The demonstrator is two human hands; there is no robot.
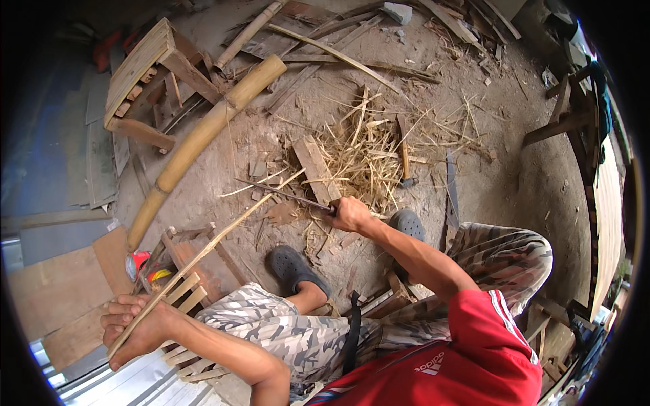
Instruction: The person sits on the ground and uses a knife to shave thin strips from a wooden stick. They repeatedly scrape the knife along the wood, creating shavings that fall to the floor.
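On the dirt floor in front of your feet, a tangled heap of pale shavings [369, 152] suggests that a good deal of trimming is already done. The bamboo strip [220, 235] runs slantwise from your left hand [139, 326] up toward the heap, already split long and narrow. Your left fingers are curled loosely about its near end. Your right hand [351, 215] is closed firmly round the handle of a long-bladed knife [292, 195], whose blade crosses the strip near its far end; you cannot tell from here whether the edge bites. This strip seems to be partway through shaving, and how much more must come off it does not show. A thick bamboo pole [186, 161] lies whole and round at the left, so that piece looks unsplit. Beside the heap, a hammer [405, 157] and a wooden board [314, 166] lie out of your hands.
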